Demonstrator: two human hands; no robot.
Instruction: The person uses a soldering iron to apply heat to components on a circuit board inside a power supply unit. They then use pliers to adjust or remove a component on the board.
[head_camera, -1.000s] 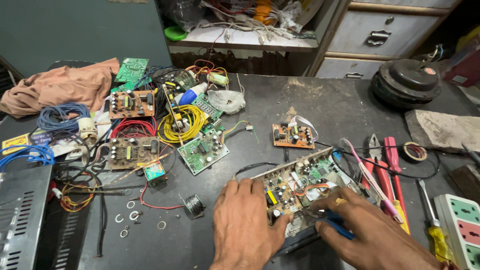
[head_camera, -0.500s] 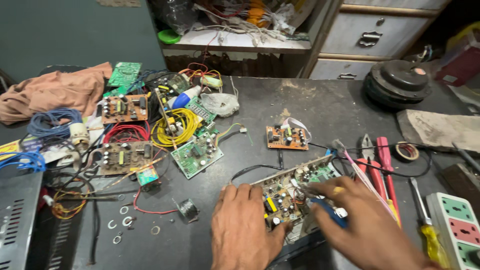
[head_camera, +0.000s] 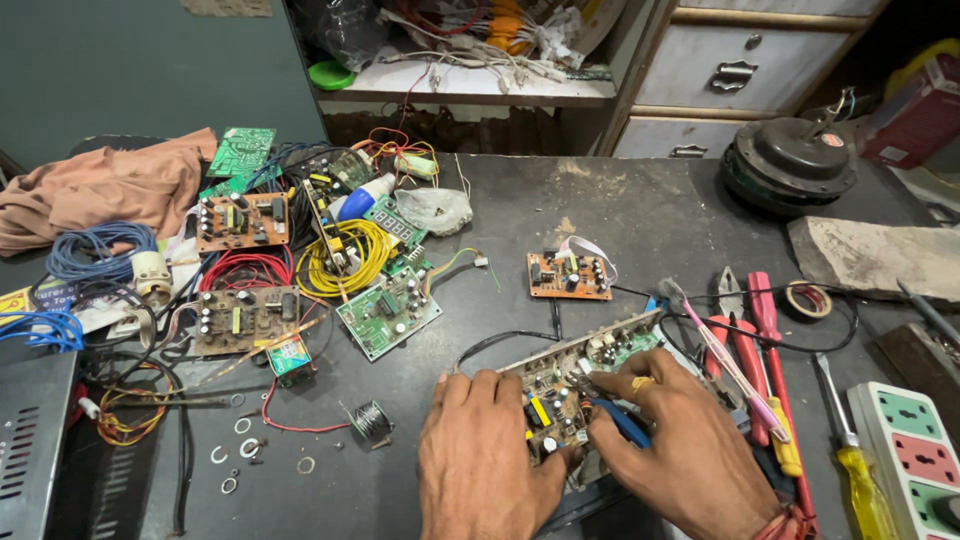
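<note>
Board (head_camera: 585, 385) near front desk edge, long axis slanting up toward right. Left hand (head_camera: 490, 450) flat, pressing near end. Right hand (head_camera: 680, 450) pinching blue-handled pliers (head_camera: 615, 418), tips on board middle.

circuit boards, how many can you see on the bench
6 clear: under both hands, small orange one, green one, brown one, brown one, green one on the cloth. More may hide in the wires.

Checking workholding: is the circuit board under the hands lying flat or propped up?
Propped: the long circuit board sits tilted, far edge raised off the table. Left hand presses its near end.
</note>
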